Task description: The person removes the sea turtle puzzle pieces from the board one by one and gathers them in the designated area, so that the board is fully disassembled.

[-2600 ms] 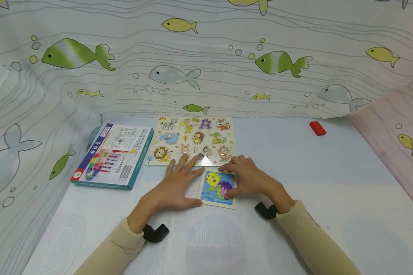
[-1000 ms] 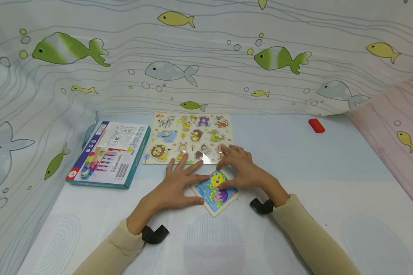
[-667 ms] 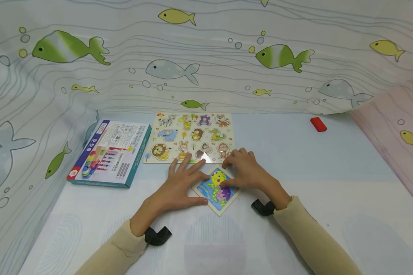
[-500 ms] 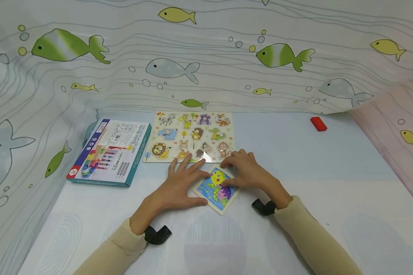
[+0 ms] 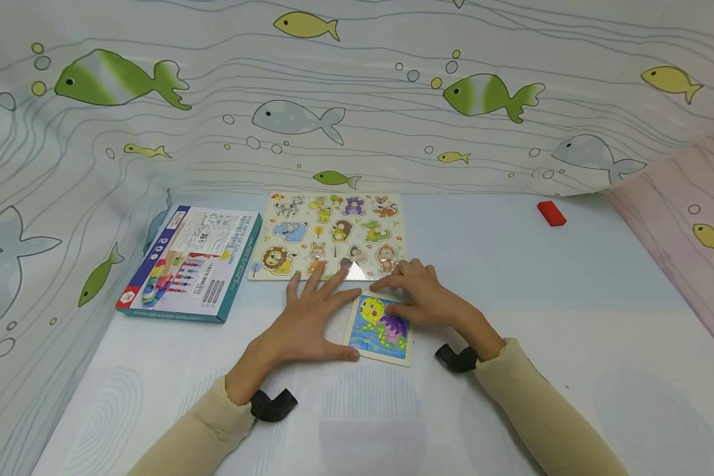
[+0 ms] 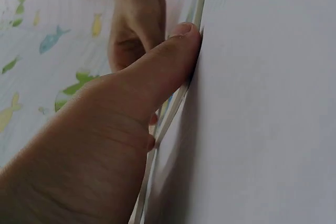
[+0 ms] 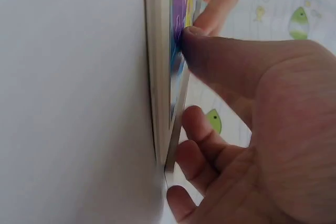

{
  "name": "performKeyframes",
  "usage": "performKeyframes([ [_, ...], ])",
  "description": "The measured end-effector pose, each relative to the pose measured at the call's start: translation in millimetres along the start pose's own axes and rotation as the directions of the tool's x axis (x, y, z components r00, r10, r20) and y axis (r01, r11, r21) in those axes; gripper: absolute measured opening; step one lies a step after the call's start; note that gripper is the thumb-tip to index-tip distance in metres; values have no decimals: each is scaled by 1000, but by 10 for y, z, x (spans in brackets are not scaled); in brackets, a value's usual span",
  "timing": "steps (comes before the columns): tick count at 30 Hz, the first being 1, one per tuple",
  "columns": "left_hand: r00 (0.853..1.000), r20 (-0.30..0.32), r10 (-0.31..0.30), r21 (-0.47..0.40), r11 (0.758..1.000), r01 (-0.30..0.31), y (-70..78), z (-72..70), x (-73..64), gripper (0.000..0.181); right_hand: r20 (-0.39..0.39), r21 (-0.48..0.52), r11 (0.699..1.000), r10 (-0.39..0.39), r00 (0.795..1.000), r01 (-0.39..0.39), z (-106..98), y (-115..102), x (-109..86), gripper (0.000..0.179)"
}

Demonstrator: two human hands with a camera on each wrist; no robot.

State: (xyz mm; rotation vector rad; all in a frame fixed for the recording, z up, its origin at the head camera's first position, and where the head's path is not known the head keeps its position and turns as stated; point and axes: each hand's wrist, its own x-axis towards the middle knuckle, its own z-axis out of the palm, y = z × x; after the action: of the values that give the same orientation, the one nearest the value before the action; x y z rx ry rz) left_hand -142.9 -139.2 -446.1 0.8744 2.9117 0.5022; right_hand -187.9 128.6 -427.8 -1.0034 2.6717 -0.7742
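- Had the left hand spread wide with mostly straight fingers, thumb against the lower-left edge of the turtle puzzle, index near its upper-left corner.
- Had the right hand curled, gripping the upper-right part with the thumb on the face.
- Found the puzzle between both hands, probably resting on the table, hard to tell from the wrist views.
- Saw the animal board just behind.
- Spotted a box to the left, a red block far right.
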Motion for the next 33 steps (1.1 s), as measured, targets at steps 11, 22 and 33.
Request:
performKeyframes([
  [11, 995, -36, -91, 47, 995, 92, 37, 61, 12, 110, -14, 1, 1000, 6, 1000, -6, 71, -86, 44, 45],
  [22, 994, -45, -95, 48, 994, 97, 33, 66, 21, 112, -2, 12, 1000, -11, 1000, 11, 20, -96, 47, 37],
  [33, 994, -47, -99, 39, 994, 101, 46, 72, 0, 111, -77, 81, 996, 37, 996, -31, 57, -84, 141, 26],
])
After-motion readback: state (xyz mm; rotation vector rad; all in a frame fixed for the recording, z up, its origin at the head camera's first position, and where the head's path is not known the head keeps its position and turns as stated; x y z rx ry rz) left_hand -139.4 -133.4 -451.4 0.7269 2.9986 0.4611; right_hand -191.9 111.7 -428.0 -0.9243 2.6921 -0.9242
